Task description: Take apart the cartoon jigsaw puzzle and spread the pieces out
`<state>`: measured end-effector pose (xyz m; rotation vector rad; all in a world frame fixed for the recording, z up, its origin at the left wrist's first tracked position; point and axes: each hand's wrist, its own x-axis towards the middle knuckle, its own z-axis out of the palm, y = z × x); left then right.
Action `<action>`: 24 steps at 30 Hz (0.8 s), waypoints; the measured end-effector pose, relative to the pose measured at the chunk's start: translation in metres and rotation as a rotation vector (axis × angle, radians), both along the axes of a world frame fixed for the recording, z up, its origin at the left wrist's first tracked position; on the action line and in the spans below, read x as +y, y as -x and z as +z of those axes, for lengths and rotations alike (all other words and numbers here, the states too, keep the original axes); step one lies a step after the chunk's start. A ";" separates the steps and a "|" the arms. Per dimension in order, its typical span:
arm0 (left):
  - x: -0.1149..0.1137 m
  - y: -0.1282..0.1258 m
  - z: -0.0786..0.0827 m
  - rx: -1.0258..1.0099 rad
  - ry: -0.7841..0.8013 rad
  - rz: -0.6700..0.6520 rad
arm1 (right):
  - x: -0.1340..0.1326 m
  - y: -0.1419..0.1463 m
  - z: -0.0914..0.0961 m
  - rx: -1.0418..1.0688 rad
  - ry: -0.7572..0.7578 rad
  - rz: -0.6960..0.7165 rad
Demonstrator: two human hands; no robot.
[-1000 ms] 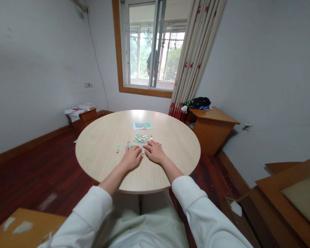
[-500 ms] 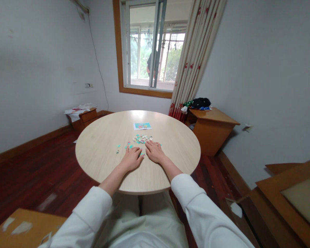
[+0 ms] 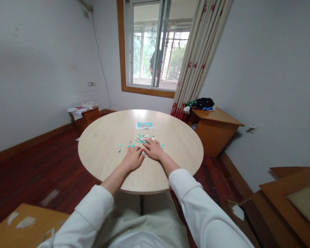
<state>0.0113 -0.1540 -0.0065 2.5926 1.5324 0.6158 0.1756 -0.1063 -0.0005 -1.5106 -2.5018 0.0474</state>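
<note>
On the round light-wood table (image 3: 103,148) lies a small heap of jigsaw pieces (image 3: 142,138), teal, white and pink, with a few strays to its left (image 3: 120,147). My left hand (image 3: 133,157) lies flat on the tabletop just short of the heap, fingers stretched out. My right hand (image 3: 153,150) rests beside it, palm down, its fingertips reaching the near edge of the heap. Behind the heap lies a small printed picture card (image 3: 144,125). Nothing is visibly held in either hand.
A wooden cabinet (image 3: 214,129) with dark cloth on top stands right of the table, by a patterned curtain (image 3: 196,58). A low wooden box with papers (image 3: 85,113) sits by the left wall. Wooden furniture (image 3: 294,203) fills the right foreground. A person stands outside the window (image 3: 155,62).
My right hand has slid a little forward and left, its fingertips now at the heap. My left hand stays flat. My head has shifted slightly.
</note>
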 end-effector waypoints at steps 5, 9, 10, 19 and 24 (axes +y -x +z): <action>0.000 0.000 0.000 0.009 -0.012 0.008 | 0.000 0.001 -0.001 0.014 -0.038 0.023; 0.001 0.000 -0.001 0.005 -0.019 0.009 | -0.002 0.000 -0.001 0.032 -0.090 0.039; 0.002 0.000 -0.002 0.004 -0.021 0.010 | -0.002 0.000 -0.001 0.038 -0.097 0.042; 0.005 0.002 -0.004 -0.006 -0.053 -0.008 | -0.006 0.000 0.001 0.070 -0.154 0.068; 0.005 0.001 -0.005 -0.024 -0.053 -0.009 | -0.005 0.001 0.001 0.088 -0.137 0.052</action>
